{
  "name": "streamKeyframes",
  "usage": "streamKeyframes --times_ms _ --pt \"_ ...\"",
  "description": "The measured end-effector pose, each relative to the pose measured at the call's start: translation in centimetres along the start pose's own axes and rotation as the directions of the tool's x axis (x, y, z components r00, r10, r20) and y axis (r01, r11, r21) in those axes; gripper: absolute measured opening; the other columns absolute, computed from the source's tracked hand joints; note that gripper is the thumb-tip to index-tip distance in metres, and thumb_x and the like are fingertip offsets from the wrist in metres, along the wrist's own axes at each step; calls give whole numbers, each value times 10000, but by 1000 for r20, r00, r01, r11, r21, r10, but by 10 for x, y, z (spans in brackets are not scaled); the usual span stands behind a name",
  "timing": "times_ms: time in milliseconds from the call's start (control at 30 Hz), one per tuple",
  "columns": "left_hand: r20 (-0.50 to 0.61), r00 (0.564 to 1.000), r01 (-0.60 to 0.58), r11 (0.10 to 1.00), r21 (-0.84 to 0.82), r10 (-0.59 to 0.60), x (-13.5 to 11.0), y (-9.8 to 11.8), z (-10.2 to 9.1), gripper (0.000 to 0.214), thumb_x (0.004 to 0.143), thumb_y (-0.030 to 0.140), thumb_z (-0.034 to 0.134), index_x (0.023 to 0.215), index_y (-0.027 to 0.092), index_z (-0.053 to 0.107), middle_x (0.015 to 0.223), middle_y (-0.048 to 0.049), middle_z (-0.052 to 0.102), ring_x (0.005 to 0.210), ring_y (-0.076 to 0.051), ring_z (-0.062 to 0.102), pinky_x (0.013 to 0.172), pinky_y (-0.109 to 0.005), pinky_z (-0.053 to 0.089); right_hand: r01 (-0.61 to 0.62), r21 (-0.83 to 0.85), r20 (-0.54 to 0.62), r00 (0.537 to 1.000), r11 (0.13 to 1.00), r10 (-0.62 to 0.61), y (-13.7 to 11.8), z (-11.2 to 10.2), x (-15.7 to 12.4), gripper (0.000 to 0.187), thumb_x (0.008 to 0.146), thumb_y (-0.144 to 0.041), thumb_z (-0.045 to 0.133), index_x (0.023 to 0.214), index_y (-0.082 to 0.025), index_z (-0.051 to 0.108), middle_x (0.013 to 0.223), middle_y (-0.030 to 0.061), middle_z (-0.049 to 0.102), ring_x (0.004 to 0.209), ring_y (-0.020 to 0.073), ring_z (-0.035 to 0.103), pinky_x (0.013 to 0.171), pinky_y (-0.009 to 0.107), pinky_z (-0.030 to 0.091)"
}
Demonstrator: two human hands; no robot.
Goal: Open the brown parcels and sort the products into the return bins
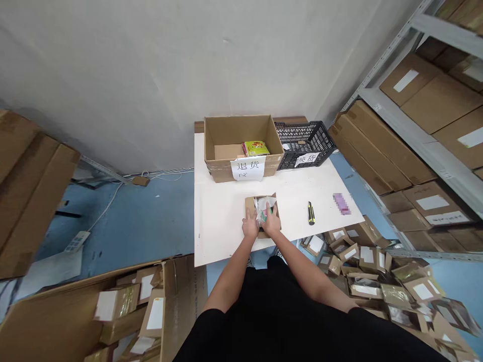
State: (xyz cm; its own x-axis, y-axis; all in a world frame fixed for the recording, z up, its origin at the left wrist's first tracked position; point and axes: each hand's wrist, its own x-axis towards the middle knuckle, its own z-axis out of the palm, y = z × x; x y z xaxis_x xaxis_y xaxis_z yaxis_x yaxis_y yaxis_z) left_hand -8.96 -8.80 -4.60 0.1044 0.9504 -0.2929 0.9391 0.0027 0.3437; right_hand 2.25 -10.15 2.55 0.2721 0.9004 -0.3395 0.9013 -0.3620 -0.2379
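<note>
A small open cardboard box (249, 203) lies on the white table in front of me, its flaps folded out. Inside it shows a clear plastic-wrapped package (261, 203) with some green and pink on it. My left hand (250, 224) grips the left side of this box. Reaching into the opening, my right hand (271, 221) has its fingers closed on the package, partly hiding it. A black and yellow utility knife (311, 213) lies to the right of the box.
Behind stands a large cardboard carton (222, 173) with a paper sign and colourful packets (256, 148). Beside it is a black plastic crate (320, 146). A blurred purple item (341, 203) lies at the table's right. Opened boxes (366, 286) litter the floor; shelves (400, 120) stand right.
</note>
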Motion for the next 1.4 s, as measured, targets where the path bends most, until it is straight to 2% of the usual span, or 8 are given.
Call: streamKeyframes --times_ms 167,333,500,733,1000,1167,1300,1400 --pt "-6 999 -50 999 -4 50 1 3 4 807 973 292 603 1705 373 272 1799 -80 165 1405 -396 491 1044 -515 566 25 1 65 998 1000 -25 13 -15 12 1103 802 -369 822 1714 -287 206 1645 188 398 1194 318 703 947 366 543" --pt "73 974 -213 976 -40 215 5 -1 5 682 963 268 595 1625 372 466 1806 -18 156 1576 -447 264 1158 -613 460 54 96 129 989 994 -66 29 -20 28 929 820 -429 820 1632 -246 408 1386 122 681 1225 315 680 982 357 526" --pt "219 966 -132 990 -50 140 14 -3 0 646 976 311 602 1607 383 487 1820 -10 -38 1399 -406 499 999 -530 572 91 157 -31 996 984 -87 34 -14 13 796 961 -488 660 1661 -270 350 1491 127 608 1310 298 627 1023 380 519" --pt "216 969 -119 993 -24 122 12 3 0 690 913 316 736 1571 363 537 1815 -28 -86 1333 -389 532 1034 -515 534 54 66 -22 998 996 -53 30 10 -19 952 862 -377 760 1690 -270 300 1739 156 271 1381 365 564 1081 418 495" --pt "111 992 61 998 20 -63 7 7 3 636 989 388 598 1614 354 486 1817 -45 24 1295 -394 526 1004 -565 547 182 -6 -81 980 983 -182 15 -40 -11 596 938 -290 630 1531 -282 568 1639 89 460 1291 325 569 1009 406 524" --pt "85 989 110 990 88 -117 19 0 -9 580 1010 387 561 1588 359 523 1817 -39 38 1262 -366 554 977 -536 568 249 33 -147 959 968 -242 13 -53 -19 547 919 -251 644 1466 -279 644 1531 84 577 1210 299 595 1012 391 522" --pt "71 985 147 983 109 -155 31 -18 -23 555 1011 391 558 1566 390 542 1818 -10 39 1288 -360 548 991 -530 567 328 93 -290 912 940 -290 14 -60 -29 473 915 -251 633 1382 -237 704 1408 108 652 1146 291 614 1029 407 523" --pt "72 980 177 976 125 -187 39 -40 -36 571 1013 334 521 1579 412 516 1819 10 46 1327 -359 535 1009 -530 563 411 128 -438 840 903 -320 21 -77 -31 454 934 -259 604 1376 -225 701 1418 113 638 1163 294 603 1058 427 512"
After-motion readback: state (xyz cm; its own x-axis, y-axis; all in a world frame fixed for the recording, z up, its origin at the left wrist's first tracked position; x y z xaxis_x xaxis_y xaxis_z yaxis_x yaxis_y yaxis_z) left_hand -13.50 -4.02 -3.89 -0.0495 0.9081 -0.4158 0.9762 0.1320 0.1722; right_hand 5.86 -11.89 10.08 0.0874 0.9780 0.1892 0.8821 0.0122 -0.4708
